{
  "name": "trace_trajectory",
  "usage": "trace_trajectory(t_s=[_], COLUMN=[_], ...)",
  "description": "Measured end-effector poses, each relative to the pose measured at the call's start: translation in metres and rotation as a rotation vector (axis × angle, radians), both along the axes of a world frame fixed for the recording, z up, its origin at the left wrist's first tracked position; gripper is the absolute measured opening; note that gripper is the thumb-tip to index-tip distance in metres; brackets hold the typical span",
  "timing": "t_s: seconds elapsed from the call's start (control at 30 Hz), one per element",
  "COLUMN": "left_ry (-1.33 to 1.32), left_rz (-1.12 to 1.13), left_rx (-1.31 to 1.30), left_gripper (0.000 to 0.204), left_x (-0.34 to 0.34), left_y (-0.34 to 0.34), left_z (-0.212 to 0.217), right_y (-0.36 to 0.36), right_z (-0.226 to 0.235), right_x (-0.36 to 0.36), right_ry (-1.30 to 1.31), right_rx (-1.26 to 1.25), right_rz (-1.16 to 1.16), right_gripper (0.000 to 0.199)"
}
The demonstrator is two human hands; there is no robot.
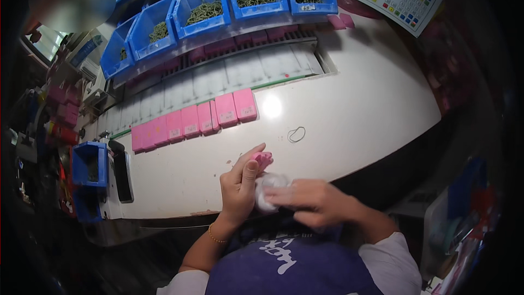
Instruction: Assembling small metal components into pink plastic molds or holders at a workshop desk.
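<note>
1. Broadly, a white table point(371, 87) stretched ahead of your hands, from ten to two o'clock.
2. Blue bins point(204, 27) of greenish loops point(204, 13) stood between eleven and twelve.
3. A row of pink blocks point(190, 121) lay between ten and eleven.
4. Your right hand point(319, 199), blurred, reached its fingers over a white wad point(267, 201); whether they pinched it could not be told.
5. Your left hand point(238, 188) gripped a pink piece point(264, 160), twelve o'clock of the wad.
6. A thin dark loop point(289, 136) lay at one o'clock.

Pink piece point(262, 159), white wad point(273, 180)
</note>
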State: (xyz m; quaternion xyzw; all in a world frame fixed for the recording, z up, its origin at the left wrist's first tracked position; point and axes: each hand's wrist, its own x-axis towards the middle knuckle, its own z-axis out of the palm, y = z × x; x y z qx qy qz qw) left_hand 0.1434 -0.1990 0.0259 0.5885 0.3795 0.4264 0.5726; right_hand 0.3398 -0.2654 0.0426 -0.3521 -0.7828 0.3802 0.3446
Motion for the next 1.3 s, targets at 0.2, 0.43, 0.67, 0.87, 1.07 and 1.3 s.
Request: trace_trajectory(t_s=[0.2, 0.43, 0.67, 0.87, 1.07, 1.3], left_ry=[0.063, -0.080, -0.488, -0.560, -0.515, -0.512], left_rz=[0.028, 0.076, -0.082, -0.058, 0.075, 0.033], left_rx=[0.108, -0.081, -0.449, -0.592, -0.609, -0.519], left_gripper=[0.053, 0.056, 0.061, 0.062, 0.063, 0.069], left_x=[0.001, -0.003, -0.001, 0.003, 0.010, 0.006], left_y=[0.006, 0.011, 0.009, 0.004, -0.003, -0.005], left_z=[-0.006, -0.005, -0.002, 0.004, 0.013, 0.009], right_y=[-0.007, 0.001, 0.000, 0.011, 0.011, -0.005], right_z=[-0.002, 0.025, 0.012, 0.010, 0.002, -0.016], right_x=[-0.016, 0.052, 0.038, -0.005, -0.019, -0.034], right_ry=[0.035, 0.011, -0.431, 0.037, 0.045, -0.091], right_rx=[0.047, 0.025, 0.226, 0.079, 0.272, 0.737], right_rz=[-0.109, -0.272, -0.599, -0.367, -0.344, -0.463], right_gripper=[0.054, 0.052, 0.057, 0.070, 0.056, 0.033])
